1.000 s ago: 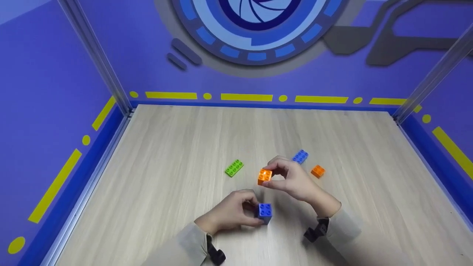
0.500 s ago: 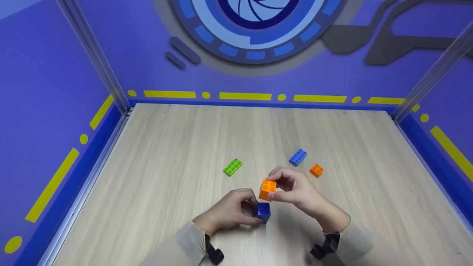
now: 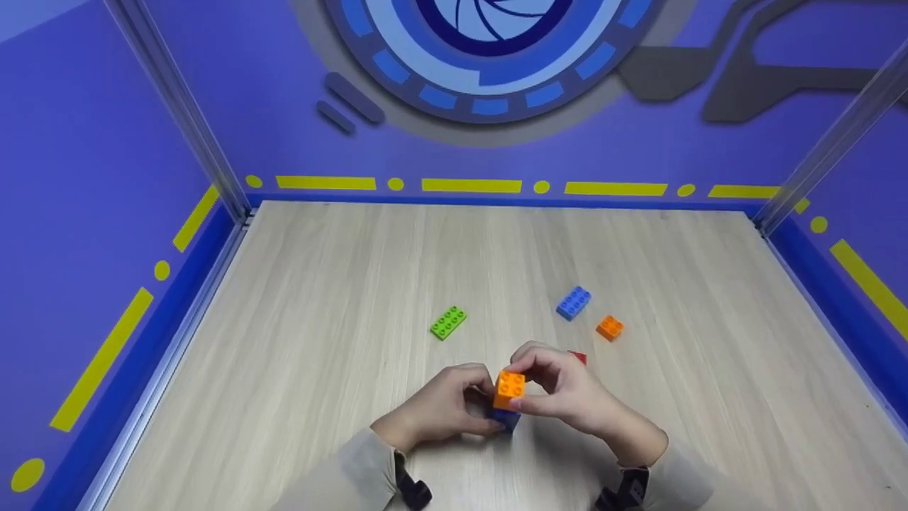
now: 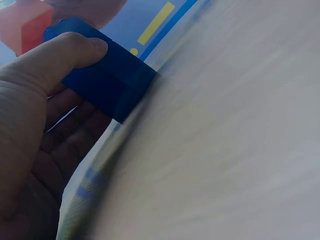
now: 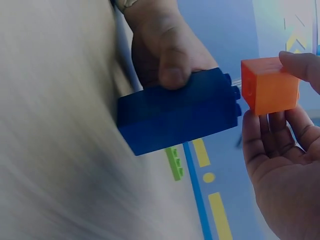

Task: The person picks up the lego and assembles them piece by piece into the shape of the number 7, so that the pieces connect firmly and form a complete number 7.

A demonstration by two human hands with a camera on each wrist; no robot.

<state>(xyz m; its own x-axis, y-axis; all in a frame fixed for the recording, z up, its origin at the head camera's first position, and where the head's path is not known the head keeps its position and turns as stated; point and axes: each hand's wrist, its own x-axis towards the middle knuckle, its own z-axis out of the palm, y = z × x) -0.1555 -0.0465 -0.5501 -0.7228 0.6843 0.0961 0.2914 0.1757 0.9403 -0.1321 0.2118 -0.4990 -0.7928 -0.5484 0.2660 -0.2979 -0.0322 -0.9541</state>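
The blue block (image 5: 175,112) in the left hand (image 3: 443,404) looks like smooth plastic; the orange block (image 5: 275,90) pinched by the right hand (image 3: 578,397) is smooth plastic too; beneath both hands, the tabletop (image 3: 319,319) shows matt, pale wood grain; the sleeves (image 3: 340,472) behind them are matt cloth; the rail (image 3: 168,369) well left of both is shiny metal.

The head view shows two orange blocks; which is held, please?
The nearer orange block in the right hand; the other orange block lies on the table.
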